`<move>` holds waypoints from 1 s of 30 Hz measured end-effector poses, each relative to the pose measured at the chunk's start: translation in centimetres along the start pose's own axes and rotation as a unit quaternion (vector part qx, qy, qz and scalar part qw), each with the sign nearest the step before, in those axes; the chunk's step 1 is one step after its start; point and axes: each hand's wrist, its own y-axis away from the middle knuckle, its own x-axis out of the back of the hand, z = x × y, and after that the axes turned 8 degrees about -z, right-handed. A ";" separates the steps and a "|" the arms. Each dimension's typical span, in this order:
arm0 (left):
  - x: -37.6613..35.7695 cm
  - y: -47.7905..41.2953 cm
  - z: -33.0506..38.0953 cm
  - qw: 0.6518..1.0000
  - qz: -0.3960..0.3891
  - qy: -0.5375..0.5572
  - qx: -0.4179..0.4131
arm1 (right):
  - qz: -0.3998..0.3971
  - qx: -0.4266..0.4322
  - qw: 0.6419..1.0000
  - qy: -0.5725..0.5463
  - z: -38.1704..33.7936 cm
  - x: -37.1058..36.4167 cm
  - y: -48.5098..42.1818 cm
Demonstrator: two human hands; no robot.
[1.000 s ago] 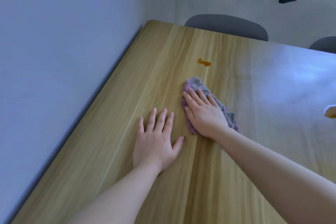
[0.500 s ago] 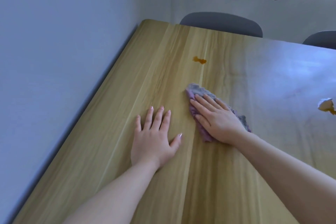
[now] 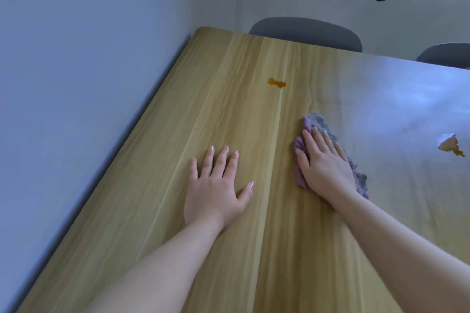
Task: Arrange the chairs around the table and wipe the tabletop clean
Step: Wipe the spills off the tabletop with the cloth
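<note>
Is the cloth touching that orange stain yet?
Apart. In the head view, the cloth under the right hand lies nearer than the stain, with bare tabletop between them.

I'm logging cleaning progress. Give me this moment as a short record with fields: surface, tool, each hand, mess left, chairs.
surface: light wooden tabletop
tool: purple-grey cloth, flat on the table
left hand: open, palm down on bare wood
right hand: pressed flat on the cloth
mess left: orange-brown stain; white-and-orange scrap at the right
chairs: two grey chair backs at the far edge
</note>
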 end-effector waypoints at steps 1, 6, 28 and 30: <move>0.0 0.0 -0.1 1.000 -0.001 0.001 -0.001 | 0.009 -0.050 0.999 -0.019 -1.2 -0.2 0.0; 0.0 0.0 0.0 1.000 0.008 -0.004 0.001 | 0.014 0.104 0.994 0.022 -4.8 -2.5 4.4; 0.5 0.9 -0.5 0.998 -0.011 0.034 -0.055 | 0.015 -0.126 0.991 -0.028 2.1 -3.1 11.5; 0.4 1.0 -0.5 0.997 0.000 0.037 -0.066 | 0.019 -0.208 0.977 -0.038 1.9 -3.6 12.8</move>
